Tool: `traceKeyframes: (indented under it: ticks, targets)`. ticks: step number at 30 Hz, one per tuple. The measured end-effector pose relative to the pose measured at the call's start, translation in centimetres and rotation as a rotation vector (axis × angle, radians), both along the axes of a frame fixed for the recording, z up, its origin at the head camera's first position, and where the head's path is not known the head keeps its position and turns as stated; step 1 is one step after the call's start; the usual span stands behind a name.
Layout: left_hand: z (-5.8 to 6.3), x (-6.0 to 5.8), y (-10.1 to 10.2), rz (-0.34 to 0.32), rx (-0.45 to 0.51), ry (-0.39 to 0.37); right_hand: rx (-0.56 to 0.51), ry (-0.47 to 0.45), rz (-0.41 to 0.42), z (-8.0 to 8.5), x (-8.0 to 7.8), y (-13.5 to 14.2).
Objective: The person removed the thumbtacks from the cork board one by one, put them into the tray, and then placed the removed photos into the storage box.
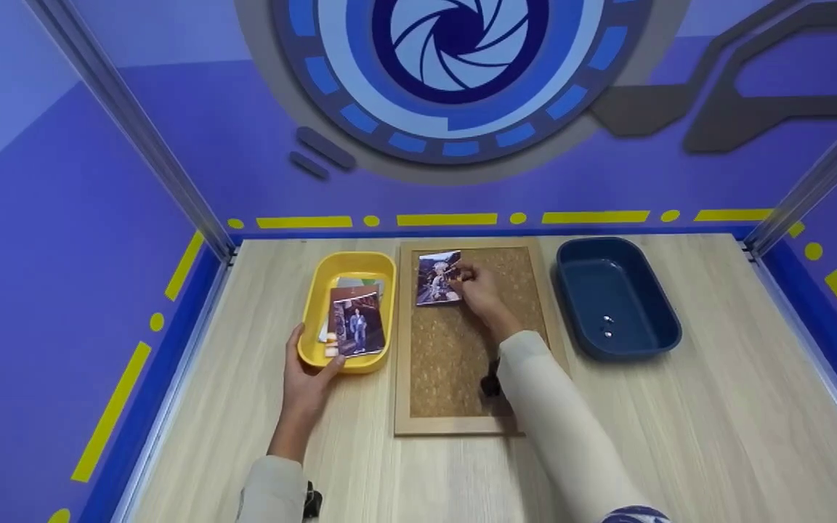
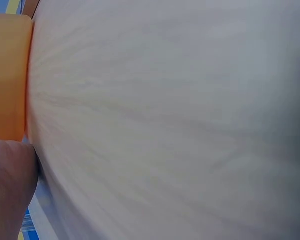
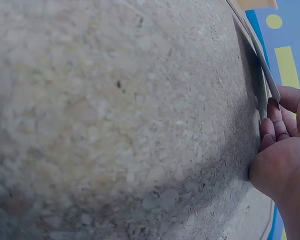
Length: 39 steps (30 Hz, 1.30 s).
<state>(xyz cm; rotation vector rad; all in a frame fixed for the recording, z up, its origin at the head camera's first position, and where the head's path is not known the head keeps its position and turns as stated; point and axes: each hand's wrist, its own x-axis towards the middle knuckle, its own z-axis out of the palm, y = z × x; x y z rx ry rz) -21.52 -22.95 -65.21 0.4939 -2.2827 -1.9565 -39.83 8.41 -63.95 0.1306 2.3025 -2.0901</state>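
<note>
My right hand [image 1: 482, 294] pinches the right edge of a photo [image 1: 434, 282] over the upper left of a wood-framed cork board [image 1: 447, 363]. In the right wrist view, the photo [image 3: 271, 80] appears edge-on between thumb and fingers, tilted a little off the cork. The left hand [image 1: 307, 385] grips the near left corner of a yellow tray [image 1: 306, 319], its thumb at the front rim. Inside that tray lies a loose stack of photos, a person in blue on the top photo [image 1: 359, 325]. The left wrist view has only the tray's wall [image 2: 7, 75] and a digit beside it.
To the board's right stands a dark blue tray [image 1: 625, 280] with two small shiny pieces [image 1: 607, 319] on its floor. Blue-purple panels [image 1: 171, 145] enclose the wooden tabletop [image 1: 724, 378] at the back and both sides.
</note>
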Motion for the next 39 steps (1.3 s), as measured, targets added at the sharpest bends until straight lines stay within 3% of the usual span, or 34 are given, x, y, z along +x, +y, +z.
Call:
traceKeyframes:
  ticks: [13, 23, 30, 39]
  targets:
    - [0.00, 0.06, -0.20, 0.001, -0.024, -0.061, -0.115, -0.003, -0.025, 0.07, 0.30, 0.40]
    - [0.00, 0.01, -0.47, -0.029, 0.000, -0.039, -0.084, 0.024, -0.042, -0.05, 0.43, 0.18]
    - [-0.15, 0.00, -0.59, -0.039, 0.003, -0.012, -0.060, -0.022, -0.033, -0.12, 0.63, 0.12]
    - [0.21, -0.06, -0.47, -0.033, 0.009, -0.036, -0.047, 0.006, -0.033, 0.00, 0.77, 0.72]
